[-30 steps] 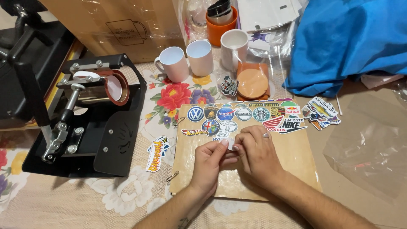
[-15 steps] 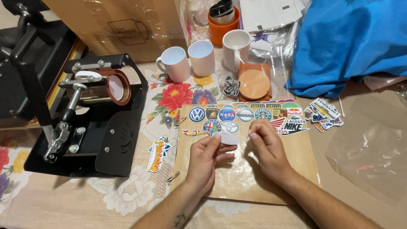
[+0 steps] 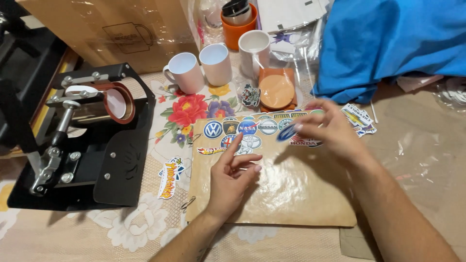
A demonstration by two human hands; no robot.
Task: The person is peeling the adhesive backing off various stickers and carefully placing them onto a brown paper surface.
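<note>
Fingers of the right hand point(image 3: 335, 131) pinch a small blue oval sticker point(image 3: 287, 132) at centre frame, holding it just above the top edge of a tan board point(image 3: 291, 194). The left hand point(image 3: 233, 177) lies on the board lower down, index finger stretched toward the sticker row, the other fingers loosely curled and gripping nothing.

A row of round and shield-shaped stickers point(image 3: 242, 128) in blue, white, green and black runs along the board's upper edge; a long flame-coloured one sits at its left end. Below the row, the board's glossy surface is bare down to its lower edge. Off the board's left edge a yellow lettered sticker point(image 3: 168, 178) lies on the flowered cloth of the bench point(image 3: 145, 228). More small stickers point(image 3: 358, 119) lie scattered right of the right hand.

A black mug press point(image 3: 82, 145) fills the left of the frame. Three white mugs point(image 3: 216, 63) stand at upper centre, near an orange cup point(image 3: 238, 19) and a stack of orange coasters point(image 3: 275, 90). A brown cardboard box point(image 3: 111, 29) leans at upper left; blue cloth point(image 3: 388, 43) covers the upper right.
</note>
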